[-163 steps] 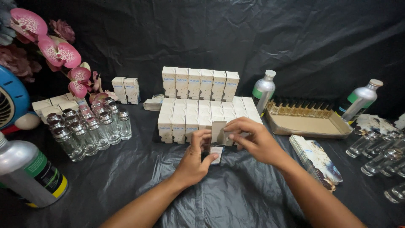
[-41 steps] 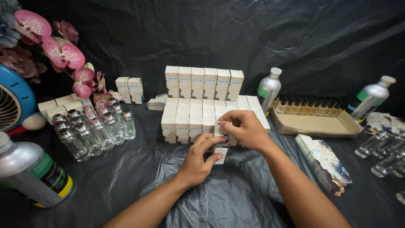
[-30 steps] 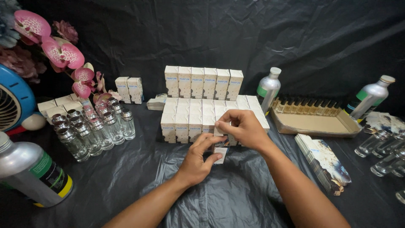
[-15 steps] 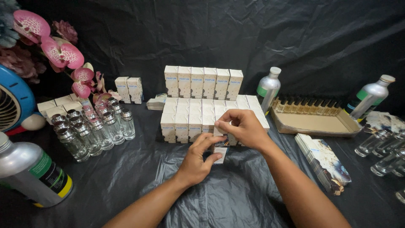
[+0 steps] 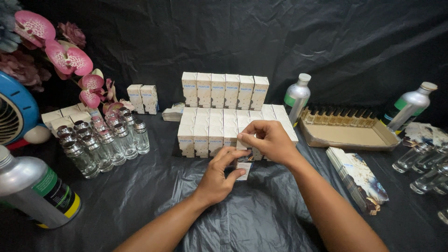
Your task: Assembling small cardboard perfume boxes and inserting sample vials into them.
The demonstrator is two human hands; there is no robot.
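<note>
Closing small white box [image 5: 244, 164] at table centre, front of carton rows [image 5: 224, 126]: our left hand [image 5: 219, 179] grips body, right hand [image 5: 268, 140] pinches top flap. Next, prob.: tuck flap square, w/o crushing.

It looked like a small home perfume-packing station: a surface [image 5: 140, 205] draped in black plastic sheeting carried rows of white cartons [image 5: 224, 89]. Left of them stood clear glass spray bottles [image 5: 100, 142]; right, a cardboard tray [image 5: 347, 135] of vials.
</note>
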